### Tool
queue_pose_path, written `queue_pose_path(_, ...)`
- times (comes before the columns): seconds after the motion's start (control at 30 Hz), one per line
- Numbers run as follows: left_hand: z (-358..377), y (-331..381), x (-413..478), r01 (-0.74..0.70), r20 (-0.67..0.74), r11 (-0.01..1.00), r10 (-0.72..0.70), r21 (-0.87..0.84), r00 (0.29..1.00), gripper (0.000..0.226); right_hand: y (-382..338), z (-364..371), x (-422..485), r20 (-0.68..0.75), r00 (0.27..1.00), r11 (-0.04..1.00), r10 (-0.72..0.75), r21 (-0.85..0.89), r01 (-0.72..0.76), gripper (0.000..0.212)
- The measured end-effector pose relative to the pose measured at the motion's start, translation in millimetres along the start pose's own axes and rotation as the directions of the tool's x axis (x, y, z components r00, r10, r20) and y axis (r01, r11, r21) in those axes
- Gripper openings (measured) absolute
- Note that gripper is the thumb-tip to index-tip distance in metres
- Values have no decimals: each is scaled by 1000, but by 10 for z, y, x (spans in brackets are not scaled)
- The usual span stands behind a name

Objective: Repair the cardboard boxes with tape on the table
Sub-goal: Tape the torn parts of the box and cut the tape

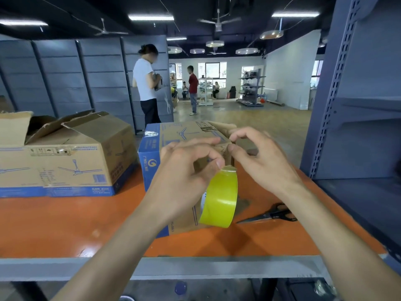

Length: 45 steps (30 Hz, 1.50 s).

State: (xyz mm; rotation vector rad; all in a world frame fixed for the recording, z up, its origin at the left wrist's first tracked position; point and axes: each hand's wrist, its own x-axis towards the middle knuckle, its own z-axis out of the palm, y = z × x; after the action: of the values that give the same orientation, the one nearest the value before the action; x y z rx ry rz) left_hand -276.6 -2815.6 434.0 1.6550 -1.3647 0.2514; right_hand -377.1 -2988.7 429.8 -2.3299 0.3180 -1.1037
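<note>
1. The single head-worn view is looking forward and slightly down from the near edge of the orange table (65, 224).
2. It is sitting close over the left hand (184, 170) and right hand (260, 161), which are filling the centre.
3. It is facing down a long room, with grey shelving (358, 127) crowding its right side.

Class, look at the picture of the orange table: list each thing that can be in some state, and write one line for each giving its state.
Yellow tape roll: upright, off the table, in the left hand's grip.
Left hand: shut on the roll's free end.
Right hand: fingertips pinched at the box corner.
Blue-edged cardboard box in front: flaps closed, corner torn.
Cardboard box at left: top flaps open.
Black-handled scissors: closed, flat on the table.
</note>
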Motion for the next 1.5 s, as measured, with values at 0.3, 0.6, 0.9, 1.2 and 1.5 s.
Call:
queue_pose_path(0.3,8,-21,-39,6,14,997,-7,82,1000,15,-34,6,77,-24,1000,1000,-10,2,10,7)
queue_pose_path(0.6,-10,-16,2,-2,-4,998,2,63,1000,13,-86,59,51,-60,992,992,114,66,-110,18)
queue_pose_path(0.9,-8,-39,-61,27,-11,996,-26,86,1000,13,-117,15,-27,-90,990,994,112,12,-111,14)
queue_pose_path(1.2,-22,-50,-55,-4,-10,993,5,115,1000,12,-82,88,-2,-58,994,992,96,89,-91,11)
queue_pose_path(1.5,29,-92,-60,-63,1,974,64,219,998,11,-10,27,-19,12,994,987,113,115,-113,12)
